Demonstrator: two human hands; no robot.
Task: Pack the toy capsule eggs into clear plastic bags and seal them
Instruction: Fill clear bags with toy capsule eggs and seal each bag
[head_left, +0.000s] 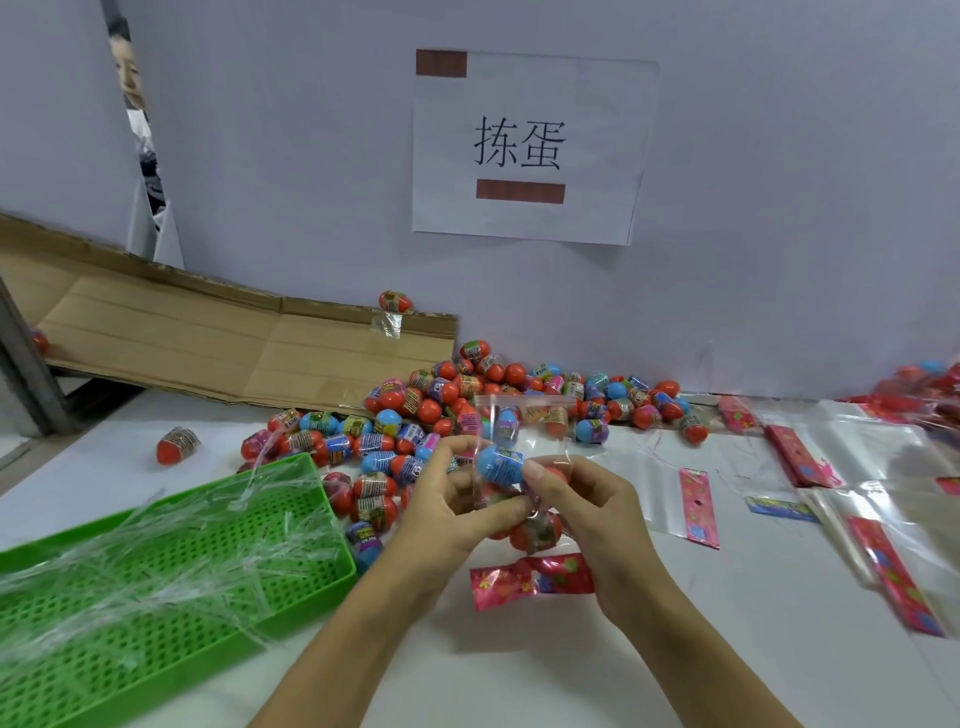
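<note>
Mid-fill, by the look of it: left hand (457, 499) and right hand (576, 499), fingers curled, both gripping a clear plastic bag (524, 447) held above the table, a blue capsule egg (498, 464) seated inside over red ones lower down. Next, probably, pressing the open top flap closed without letting the eggs ride up. Around: white table (519, 665), egg pile (467, 405), green tray (171, 577), flattened cardboard (182, 332), spare bags (872, 457), paper sign (524, 150) on the grey wall.

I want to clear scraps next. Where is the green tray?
In the head view, the green tray sits on the table at lower left, full of clear plastic strips, left of the left hand, with the egg pile beyond its far right corner.
</note>
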